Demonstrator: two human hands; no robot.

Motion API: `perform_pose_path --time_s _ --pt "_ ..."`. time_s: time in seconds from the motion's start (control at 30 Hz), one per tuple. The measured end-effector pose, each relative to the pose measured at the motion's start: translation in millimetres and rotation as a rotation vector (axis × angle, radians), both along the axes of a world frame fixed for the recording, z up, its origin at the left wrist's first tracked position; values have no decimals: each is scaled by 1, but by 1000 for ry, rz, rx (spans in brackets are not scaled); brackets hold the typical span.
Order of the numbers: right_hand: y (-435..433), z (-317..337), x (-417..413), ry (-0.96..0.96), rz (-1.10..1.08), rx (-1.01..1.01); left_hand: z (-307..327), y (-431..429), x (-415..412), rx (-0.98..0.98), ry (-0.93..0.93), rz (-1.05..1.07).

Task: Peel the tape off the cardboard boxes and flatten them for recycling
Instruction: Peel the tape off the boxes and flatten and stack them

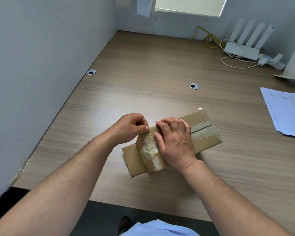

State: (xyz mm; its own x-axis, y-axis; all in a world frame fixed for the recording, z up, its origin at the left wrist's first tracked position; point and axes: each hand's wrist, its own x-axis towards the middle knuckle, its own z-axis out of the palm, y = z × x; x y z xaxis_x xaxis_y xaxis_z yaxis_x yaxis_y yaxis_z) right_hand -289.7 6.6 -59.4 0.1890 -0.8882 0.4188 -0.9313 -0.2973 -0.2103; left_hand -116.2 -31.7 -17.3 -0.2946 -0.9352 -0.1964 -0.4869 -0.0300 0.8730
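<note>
Cardboard box [203, 132] lies on the tabletop [143, 74] toward its near edge; my right hand [175, 142] presses flat on top to steady it, while my left hand [129, 128] pinches the clear tape [150, 147] at the box's end to peel it.

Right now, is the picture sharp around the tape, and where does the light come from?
Head view: soft daylight from the window at the top; the wide-angle lens stretches the corners; the clear tape on the cardboard box glints faintly; left hand and right hand look sharp.

One box [205, 139], perhaps two; two hands [131, 128] [175, 140]
</note>
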Motion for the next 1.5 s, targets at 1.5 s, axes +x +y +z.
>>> perform_pose_path --time_s 1.5 --pt "-32 11 11 -137 80 126 -29 58 8 -160 107 270"
